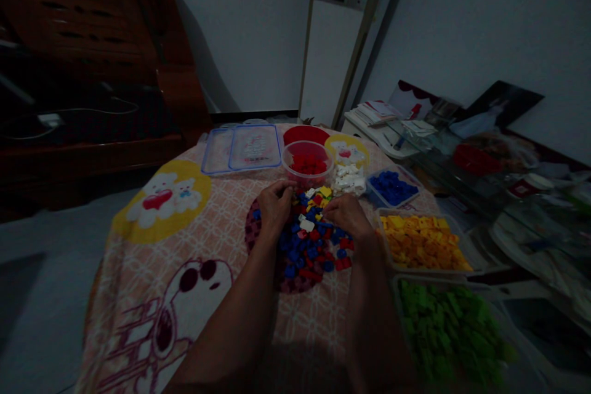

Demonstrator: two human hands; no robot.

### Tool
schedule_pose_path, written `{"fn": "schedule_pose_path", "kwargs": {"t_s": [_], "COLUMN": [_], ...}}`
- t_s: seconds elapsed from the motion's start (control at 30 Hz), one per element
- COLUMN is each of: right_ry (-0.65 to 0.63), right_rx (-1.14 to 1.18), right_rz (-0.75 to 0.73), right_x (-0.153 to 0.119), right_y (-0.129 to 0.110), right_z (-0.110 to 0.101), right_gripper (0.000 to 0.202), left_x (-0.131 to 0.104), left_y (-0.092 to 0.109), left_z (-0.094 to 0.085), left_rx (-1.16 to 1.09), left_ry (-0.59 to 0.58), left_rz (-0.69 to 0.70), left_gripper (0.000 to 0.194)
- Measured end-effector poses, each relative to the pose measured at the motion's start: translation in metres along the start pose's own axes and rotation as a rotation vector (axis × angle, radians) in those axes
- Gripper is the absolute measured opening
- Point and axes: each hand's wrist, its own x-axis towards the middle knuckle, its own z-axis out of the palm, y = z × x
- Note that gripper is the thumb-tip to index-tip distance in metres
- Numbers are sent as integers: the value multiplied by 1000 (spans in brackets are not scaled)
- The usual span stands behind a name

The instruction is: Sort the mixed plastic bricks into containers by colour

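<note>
A pile of mixed toy bricks (307,252), mostly blue and red with some yellow and white, lies on the patterned cloth. My left hand (276,202) is at the pile's upper left edge, its fingers curled together; what they hold, if anything, is hidden. At the upper right of the pile, my right hand (345,214) has its fingers pinched close to the bricks, and I cannot make out what is in them. Just beyond the hands stands a round clear tub (308,146) with red bricks inside. White bricks (349,180) lie heaped to its right.
On the right stand a container of blue bricks (393,189), a box of yellow bricks (422,243) and a box of green bricks (450,332). Blue-rimmed clear lids (255,146) lie at the back left. A cluttered glass shelf (429,154) adjoins the table.
</note>
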Motion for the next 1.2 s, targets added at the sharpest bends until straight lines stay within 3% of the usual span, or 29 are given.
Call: {"fn": "schedule_pose_path", "kwargs": {"t_s": [0.33, 0.53, 0.83, 1.0, 1.07, 1.2], "right_ry": [-95, -71, -46, -52, 84, 585], "right_rx": [-247, -414, -420, -293, -150, 127], "right_rz": [-69, 35, 34, -24, -22, 97], "right_x": [6, -1, -3, -6, -4, 0], "right_y": [-2, -17, -22, -16, -10, 4], "right_z": [6, 1, 3, -7, -11, -15], "right_gripper": [30, 27, 29, 18, 19, 42], "left_x": [1, -1, 1, 1, 1, 1], "left_y": [-1, 2, -3, -3, -2, -1], "left_z": [1, 0, 2, 1, 1, 1], "left_rx": [2, -17, -26, -19, -14, -14], "left_ry": [7, 6, 8, 12, 8, 16], "left_rz": [16, -5, 2, -4, -9, -2], "left_gripper": [27, 28, 27, 27, 27, 26]}}
